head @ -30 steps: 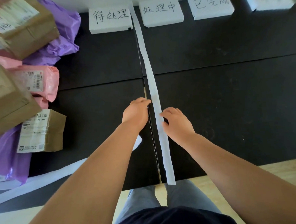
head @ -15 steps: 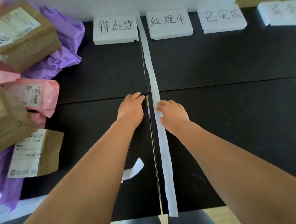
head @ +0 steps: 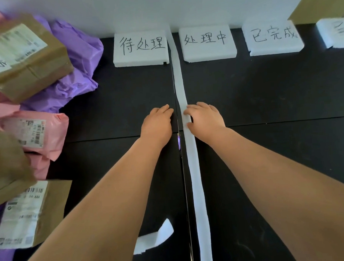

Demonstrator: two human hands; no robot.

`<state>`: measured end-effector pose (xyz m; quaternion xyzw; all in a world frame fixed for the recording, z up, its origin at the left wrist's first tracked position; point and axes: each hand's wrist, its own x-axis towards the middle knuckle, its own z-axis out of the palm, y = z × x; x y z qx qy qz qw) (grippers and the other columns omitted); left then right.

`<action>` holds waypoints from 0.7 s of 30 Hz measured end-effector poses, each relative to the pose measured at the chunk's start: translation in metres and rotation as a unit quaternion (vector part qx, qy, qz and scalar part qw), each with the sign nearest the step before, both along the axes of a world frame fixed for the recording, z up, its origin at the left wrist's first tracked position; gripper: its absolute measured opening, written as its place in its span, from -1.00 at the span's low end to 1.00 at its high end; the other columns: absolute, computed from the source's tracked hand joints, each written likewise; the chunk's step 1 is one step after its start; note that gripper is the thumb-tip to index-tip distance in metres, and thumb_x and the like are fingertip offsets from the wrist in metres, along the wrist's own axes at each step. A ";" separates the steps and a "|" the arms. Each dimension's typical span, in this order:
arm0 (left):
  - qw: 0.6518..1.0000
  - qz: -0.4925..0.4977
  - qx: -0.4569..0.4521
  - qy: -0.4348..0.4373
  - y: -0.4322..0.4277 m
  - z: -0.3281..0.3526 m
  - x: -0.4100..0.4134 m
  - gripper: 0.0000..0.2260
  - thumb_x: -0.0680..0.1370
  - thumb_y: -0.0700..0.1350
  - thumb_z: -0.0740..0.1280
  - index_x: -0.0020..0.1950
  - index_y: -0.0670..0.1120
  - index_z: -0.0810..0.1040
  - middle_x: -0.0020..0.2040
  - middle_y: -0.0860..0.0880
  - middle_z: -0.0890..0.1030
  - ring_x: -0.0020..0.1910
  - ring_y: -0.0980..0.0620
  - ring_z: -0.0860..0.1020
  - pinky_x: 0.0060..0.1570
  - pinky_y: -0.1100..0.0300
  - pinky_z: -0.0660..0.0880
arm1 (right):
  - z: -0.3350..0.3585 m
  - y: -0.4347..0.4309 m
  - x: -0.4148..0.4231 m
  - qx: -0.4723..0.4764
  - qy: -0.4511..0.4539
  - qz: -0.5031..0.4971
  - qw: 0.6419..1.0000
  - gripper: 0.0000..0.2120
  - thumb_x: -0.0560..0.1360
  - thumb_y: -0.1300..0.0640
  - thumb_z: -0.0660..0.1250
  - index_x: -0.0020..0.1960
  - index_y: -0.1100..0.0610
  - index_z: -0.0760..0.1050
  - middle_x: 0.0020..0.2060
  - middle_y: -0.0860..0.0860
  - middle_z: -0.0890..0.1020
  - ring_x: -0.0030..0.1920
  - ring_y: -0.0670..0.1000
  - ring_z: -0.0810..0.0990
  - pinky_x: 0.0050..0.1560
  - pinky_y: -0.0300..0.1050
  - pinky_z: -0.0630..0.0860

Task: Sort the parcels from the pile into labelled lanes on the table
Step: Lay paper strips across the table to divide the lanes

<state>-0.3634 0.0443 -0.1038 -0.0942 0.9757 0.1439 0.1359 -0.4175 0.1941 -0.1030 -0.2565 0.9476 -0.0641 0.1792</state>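
Left hand (head: 157, 125) lies flat on the black surface (head: 265, 95), fingers together, just left of a white strip (head: 195, 169). Right hand (head: 205, 118) fingers press the strip. Parcels (head: 33, 133) lie piled well left of both.

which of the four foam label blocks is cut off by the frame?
The far-right block, cropped at the right edge, writing unreadable. The 待处理, 处理中 and 已完成 blocks show whole.

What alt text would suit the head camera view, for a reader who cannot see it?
A person's right hand rests on a long white strip laid down a black table, the left hand flat beside it. Four white foam labels line the far edge; brown, pink and purple parcels are piled at the left.
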 end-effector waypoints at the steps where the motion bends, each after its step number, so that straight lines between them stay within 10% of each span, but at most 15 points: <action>1: 1.000 -0.001 0.000 0.000 -0.001 -0.001 -0.005 -0.54 0.67 -0.22 0.15 0.57 -0.03 0.22 0.60 0.01 0.17 0.56 -0.05 0.15 0.48 0.01 0.26 | 0.000 -0.001 -0.004 -0.013 0.000 -0.007 1.000 -0.63 0.64 0.09 0.22 0.43 0.00 0.42 0.49 -0.04 0.37 0.54 0.06 0.20 0.52 0.07 0.10; 16: 0.992 -0.102 -0.045 -0.054 -0.012 -0.011 -0.097 -0.54 0.72 -0.08 -0.01 0.62 -0.07 -0.01 0.63 0.01 -0.05 0.61 -0.08 -0.09 0.55 -0.14 0.02 | -0.032 0.000 -0.007 -0.162 0.064 -0.088 0.981 -0.84 0.56 0.09 0.33 0.05 0.01 0.68 0.23 -0.08 0.59 0.37 0.04 0.41 0.39 0.02 0.25; 21: 0.995 -0.089 -0.042 -0.001 -0.011 -0.014 -0.109 -0.58 0.69 -0.07 0.10 0.54 -0.11 0.19 0.58 -0.05 0.19 0.53 -0.09 0.19 0.48 -0.06 0.19 | -0.039 -0.001 -0.010 -0.190 0.070 -0.111 0.973 -0.91 0.49 0.09 0.40 -0.07 0.02 0.69 0.15 -0.08 0.61 0.29 0.05 0.44 0.32 0.02 0.25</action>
